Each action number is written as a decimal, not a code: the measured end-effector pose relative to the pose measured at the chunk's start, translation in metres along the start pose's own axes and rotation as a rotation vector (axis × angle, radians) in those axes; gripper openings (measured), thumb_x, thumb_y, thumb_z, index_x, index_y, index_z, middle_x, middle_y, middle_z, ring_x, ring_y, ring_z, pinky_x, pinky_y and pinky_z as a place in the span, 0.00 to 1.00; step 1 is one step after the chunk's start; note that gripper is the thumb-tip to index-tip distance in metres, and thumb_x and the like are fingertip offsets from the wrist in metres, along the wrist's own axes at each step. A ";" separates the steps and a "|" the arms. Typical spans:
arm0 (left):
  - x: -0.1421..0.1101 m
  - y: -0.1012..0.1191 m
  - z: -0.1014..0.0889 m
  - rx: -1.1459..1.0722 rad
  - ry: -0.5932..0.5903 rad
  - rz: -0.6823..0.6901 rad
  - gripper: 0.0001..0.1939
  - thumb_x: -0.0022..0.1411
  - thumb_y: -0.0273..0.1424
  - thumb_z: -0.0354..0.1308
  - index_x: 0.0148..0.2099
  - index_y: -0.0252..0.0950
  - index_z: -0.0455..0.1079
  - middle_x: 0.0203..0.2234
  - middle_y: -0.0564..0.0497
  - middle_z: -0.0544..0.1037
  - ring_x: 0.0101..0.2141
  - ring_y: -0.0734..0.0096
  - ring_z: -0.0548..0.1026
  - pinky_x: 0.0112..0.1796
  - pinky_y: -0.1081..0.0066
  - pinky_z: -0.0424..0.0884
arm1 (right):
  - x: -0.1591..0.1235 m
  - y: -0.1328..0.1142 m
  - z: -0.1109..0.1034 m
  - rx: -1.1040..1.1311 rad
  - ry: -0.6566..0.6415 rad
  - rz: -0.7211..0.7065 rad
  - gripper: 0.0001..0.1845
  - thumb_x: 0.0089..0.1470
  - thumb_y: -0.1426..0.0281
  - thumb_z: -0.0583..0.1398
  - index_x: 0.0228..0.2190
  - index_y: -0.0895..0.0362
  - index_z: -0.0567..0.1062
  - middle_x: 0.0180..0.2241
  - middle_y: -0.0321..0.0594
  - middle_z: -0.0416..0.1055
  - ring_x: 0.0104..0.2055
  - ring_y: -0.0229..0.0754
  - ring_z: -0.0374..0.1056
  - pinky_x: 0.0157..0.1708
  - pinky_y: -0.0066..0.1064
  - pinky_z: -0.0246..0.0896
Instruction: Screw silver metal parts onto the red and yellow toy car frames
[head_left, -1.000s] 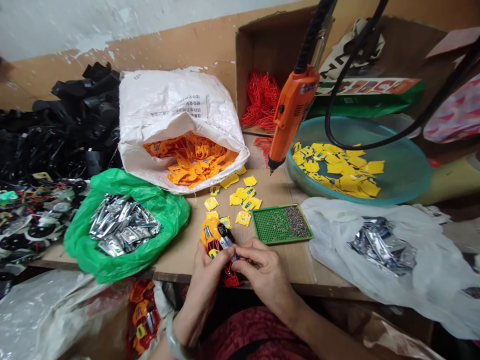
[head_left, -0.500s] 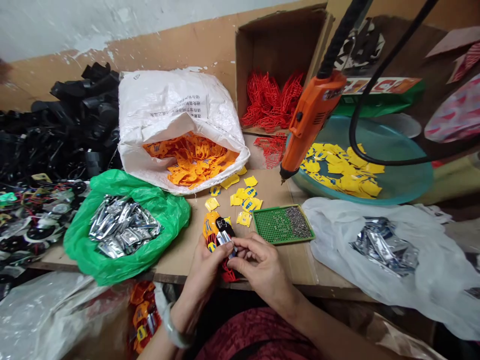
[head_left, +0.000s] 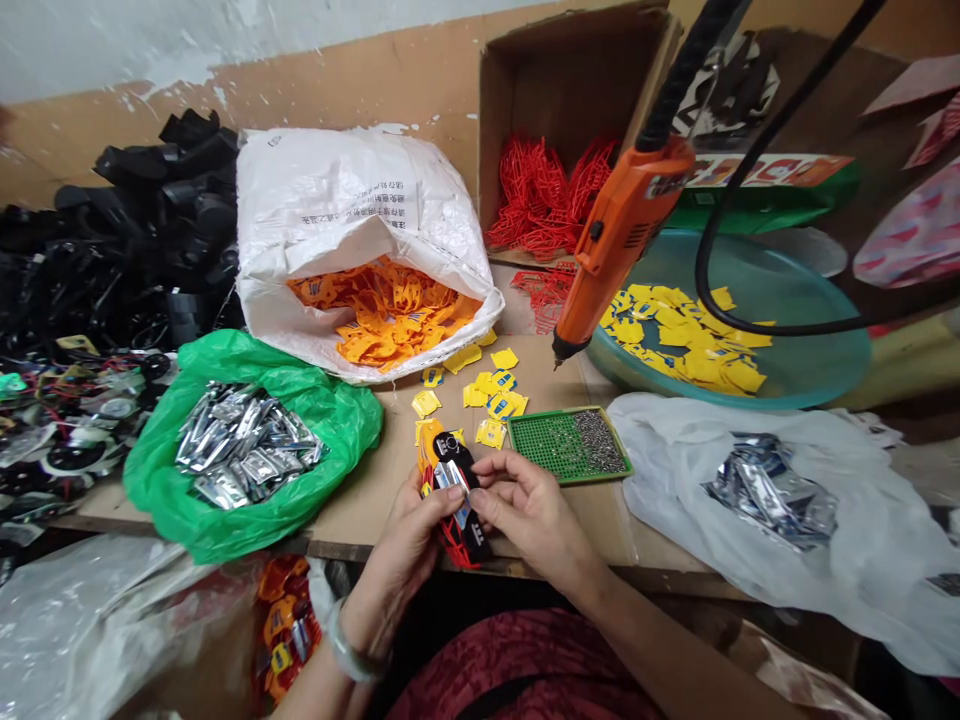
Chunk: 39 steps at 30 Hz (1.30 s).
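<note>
A toy car (head_left: pixel 452 450) with orange, black, silver and red parts is held over the front of the bench. My left hand (head_left: pixel 405 530) is closed around its left side, the thumb pressing on the silver part. On the car's right edge rest the thumb and bent fingers of my right hand (head_left: pixel 536 515); whether a small part sits between them is hidden. Just beyond the car lie several yellow pieces (head_left: pixel 506 403). A green tray (head_left: pixel 544 450) of small screws stands beside my right hand.
An orange electric screwdriver (head_left: pixel 626 235) hangs above the bench. Around it are a white sack (head_left: pixel 352 185) of orange shells, a green bag (head_left: pixel 345 420) and a white plastic bag (head_left: pixel 660 480) of silver parts, a teal basin (head_left: pixel 817 350) of yellow pieces, and a box (head_left: pixel 555 90) of red frames.
The toy car has turned in my hands, and more of its black side and red underside shows. My right fingers have shifted along its right edge. The view has moved slightly.
</note>
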<state>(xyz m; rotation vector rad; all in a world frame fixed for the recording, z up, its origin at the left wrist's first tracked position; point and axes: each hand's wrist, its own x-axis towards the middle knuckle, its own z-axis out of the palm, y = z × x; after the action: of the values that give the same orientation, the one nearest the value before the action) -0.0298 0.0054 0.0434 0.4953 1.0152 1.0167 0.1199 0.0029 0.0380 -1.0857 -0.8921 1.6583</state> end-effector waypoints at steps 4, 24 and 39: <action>0.001 0.000 -0.004 0.002 0.029 0.024 0.26 0.47 0.33 0.75 0.48 0.34 0.72 0.35 0.48 0.79 0.34 0.65 0.77 0.37 0.70 0.72 | -0.001 0.004 0.007 0.057 -0.042 -0.006 0.21 0.46 0.62 0.74 0.38 0.54 0.72 0.33 0.35 0.76 0.33 0.36 0.74 0.34 0.27 0.70; -0.002 0.008 -0.004 0.006 -0.015 0.001 0.25 0.50 0.34 0.74 0.49 0.35 0.73 0.35 0.48 0.80 0.32 0.66 0.78 0.36 0.69 0.73 | 0.000 0.004 0.017 0.202 0.010 0.048 0.28 0.40 0.59 0.77 0.38 0.54 0.71 0.32 0.33 0.76 0.32 0.36 0.73 0.37 0.29 0.68; -0.001 -0.007 -0.015 0.153 0.097 0.073 0.24 0.52 0.40 0.72 0.48 0.33 0.77 0.39 0.44 0.83 0.41 0.56 0.80 0.44 0.64 0.73 | 0.003 0.010 0.023 0.084 0.011 -0.007 0.28 0.46 0.57 0.74 0.41 0.53 0.68 0.32 0.34 0.73 0.34 0.39 0.72 0.36 0.30 0.67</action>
<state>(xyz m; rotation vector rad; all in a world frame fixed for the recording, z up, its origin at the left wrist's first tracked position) -0.0400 -0.0004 0.0315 0.6163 1.1746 1.0404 0.0949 0.0010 0.0355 -1.0330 -0.8107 1.6677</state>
